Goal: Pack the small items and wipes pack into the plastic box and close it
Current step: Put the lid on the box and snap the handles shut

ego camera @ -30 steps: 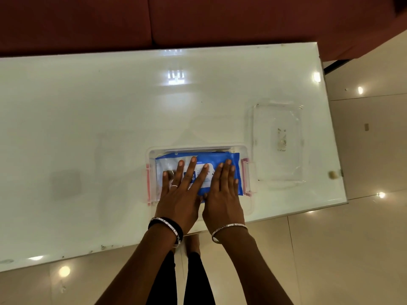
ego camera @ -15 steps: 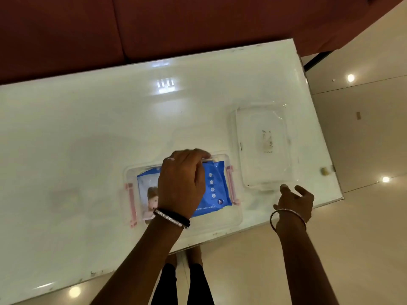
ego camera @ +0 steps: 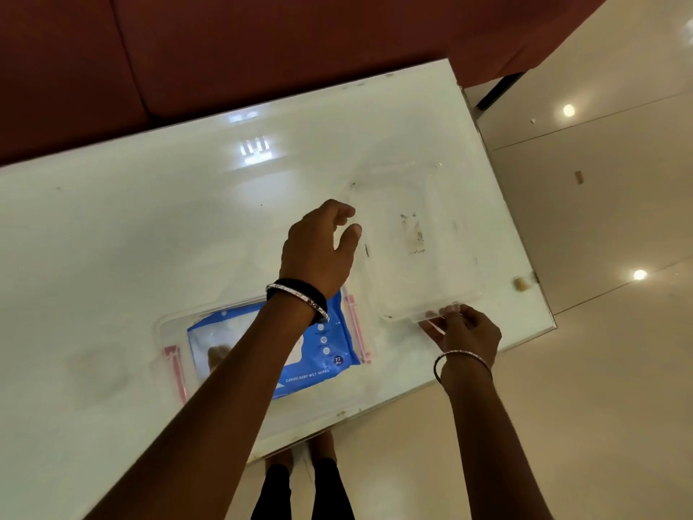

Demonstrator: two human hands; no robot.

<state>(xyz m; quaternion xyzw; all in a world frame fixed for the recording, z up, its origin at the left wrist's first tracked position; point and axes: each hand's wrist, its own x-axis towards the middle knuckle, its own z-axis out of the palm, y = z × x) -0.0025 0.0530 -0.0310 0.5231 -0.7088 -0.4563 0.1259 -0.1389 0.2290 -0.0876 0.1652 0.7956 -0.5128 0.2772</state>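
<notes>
The clear plastic box (ego camera: 170,332) with pink side latches stands near the front edge of the white table. A blue wipes pack (ego camera: 322,354) lies inside it, partly hidden by my left forearm. The clear lid (ego camera: 423,249) lies flat on the table to the box's right. My left hand (ego camera: 318,249) hovers at the lid's left edge, fingers curled and apart, thumb near the rim. My right hand (ego camera: 465,332) pinches the lid's near edge. No small items show; the pack covers the box's inside.
The glossy white table (ego camera: 150,219) ends close to the lid on the right and front. A dark red sofa (ego camera: 262,50) runs behind it. A small beige stopper (ego camera: 520,284) sits at the table's right edge. Beige tiled floor lies beyond.
My left hand left the wipes pack and moved up and right to the lid's left edge. My right hand reached forward from the table corner and took the lid's near edge.
</notes>
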